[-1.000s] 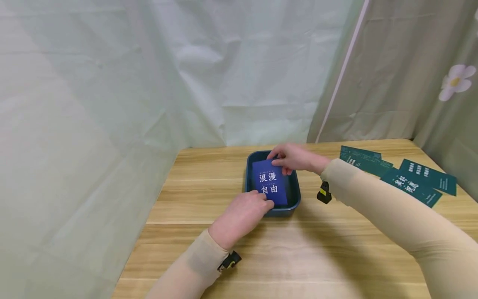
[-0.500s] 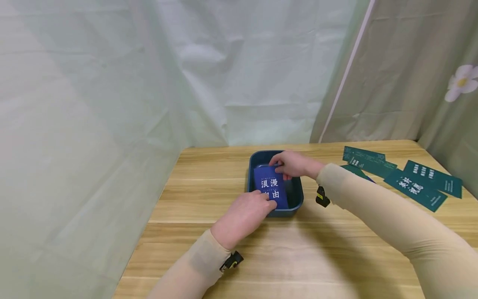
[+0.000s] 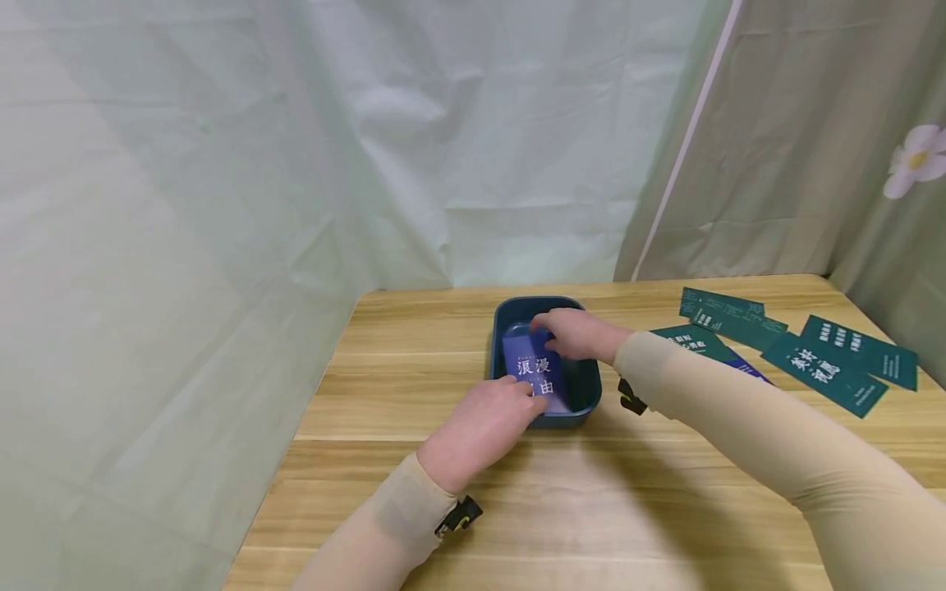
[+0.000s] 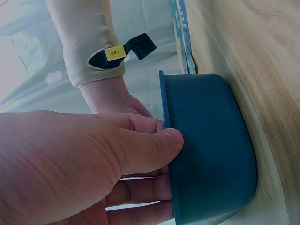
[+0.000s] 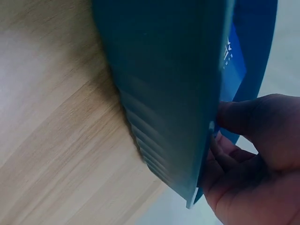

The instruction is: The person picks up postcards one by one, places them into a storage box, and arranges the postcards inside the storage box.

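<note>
Two hands (image 3: pixel 482 420), one tray (image 3: pixel 587 386), one blue card (image 3: pixel 529 348) inside

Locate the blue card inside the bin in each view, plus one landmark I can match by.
Head: the blue card is just right of centre, below mid-height, inside the bin.
Left wrist: not visible; the bin's outer wall fills the centre-right.
Right wrist: upper right, the card partly showing beyond the bin's rim, above the right hand.
Shared landmark: the bin, seen in all three.
</note>
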`<control>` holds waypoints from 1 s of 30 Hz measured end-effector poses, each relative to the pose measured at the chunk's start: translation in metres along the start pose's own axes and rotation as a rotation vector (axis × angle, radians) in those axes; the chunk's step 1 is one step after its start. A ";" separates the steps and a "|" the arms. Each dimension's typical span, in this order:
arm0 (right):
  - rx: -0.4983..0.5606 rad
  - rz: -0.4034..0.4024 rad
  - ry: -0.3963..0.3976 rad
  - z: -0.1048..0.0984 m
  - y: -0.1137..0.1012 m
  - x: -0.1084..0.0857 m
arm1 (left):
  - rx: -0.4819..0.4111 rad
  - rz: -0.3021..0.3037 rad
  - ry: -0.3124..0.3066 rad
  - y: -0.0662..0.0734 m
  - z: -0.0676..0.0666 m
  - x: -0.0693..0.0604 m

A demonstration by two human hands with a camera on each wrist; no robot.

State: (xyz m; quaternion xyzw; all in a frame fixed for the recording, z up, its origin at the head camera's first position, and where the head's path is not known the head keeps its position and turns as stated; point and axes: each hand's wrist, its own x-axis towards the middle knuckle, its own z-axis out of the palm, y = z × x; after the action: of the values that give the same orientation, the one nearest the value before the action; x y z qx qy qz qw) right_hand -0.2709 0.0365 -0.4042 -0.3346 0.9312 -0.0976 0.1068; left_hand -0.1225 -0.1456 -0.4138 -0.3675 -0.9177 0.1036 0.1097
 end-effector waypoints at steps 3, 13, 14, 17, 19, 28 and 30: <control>-0.067 0.015 0.005 0.004 -0.001 0.001 | 0.002 0.001 0.014 0.000 0.000 0.000; -0.198 0.055 -0.028 0.015 -0.006 0.002 | 0.004 0.003 0.025 0.001 0.001 0.000; -0.210 0.055 -0.027 0.015 -0.007 0.002 | 0.008 0.004 0.026 0.001 0.001 0.000; -0.230 0.059 -0.023 0.016 -0.009 0.001 | 0.012 0.004 0.026 0.001 0.001 0.000; -0.238 0.060 -0.017 0.017 -0.010 0.001 | 0.013 0.004 0.027 0.001 0.001 0.000; -0.243 0.062 -0.014 0.019 -0.008 0.005 | 0.005 -0.005 0.019 0.002 0.000 -0.001; -0.245 0.068 -0.019 0.019 -0.008 0.005 | 0.003 -0.007 0.016 0.003 0.000 -0.001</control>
State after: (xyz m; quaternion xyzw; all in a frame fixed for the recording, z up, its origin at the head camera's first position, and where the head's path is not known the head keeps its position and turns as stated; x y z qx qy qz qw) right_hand -0.2653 0.0251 -0.4213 -0.3141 0.9459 0.0235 0.0773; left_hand -0.1202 -0.1440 -0.4144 -0.3651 -0.9179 0.1016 0.1176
